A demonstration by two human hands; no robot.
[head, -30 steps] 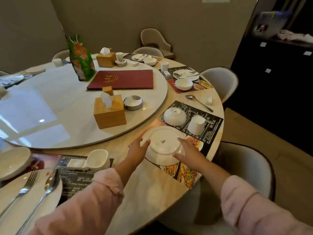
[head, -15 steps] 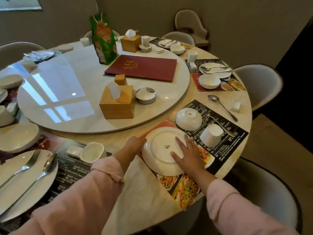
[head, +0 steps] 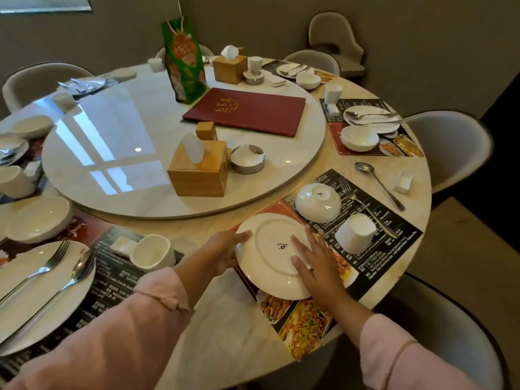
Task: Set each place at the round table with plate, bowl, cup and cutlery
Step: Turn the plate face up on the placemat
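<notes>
At the near edge of the round table (head: 222,327), a pale marble-look top, the left hand (head: 225,253) grips the left rim of an upside-down white plate (head: 267,263), thumb on top and fingers curled beneath. The right hand (head: 316,263) lies flat on the plate's base with its fingers straight. The plate sits over a black and red placemat (head: 399,229) printed with food photos. Just beyond it on the same mat are an upturned bowl (head: 318,204), an upturned cup (head: 356,235) and a fork (head: 363,205), with a spoon (head: 380,185) on the bare top past the mat. The middle holds a glossy turntable (head: 118,153) carrying a wooden tissue box (head: 197,175), a dark red menu folder (head: 247,112) and a green bag (head: 184,60). Pale chairs (head: 450,144) ring the table before a grey wall (head: 394,38). Maker's marks on the plate and bowl bases, the mat's white print and the folder's gold characters are too small to read.
</notes>
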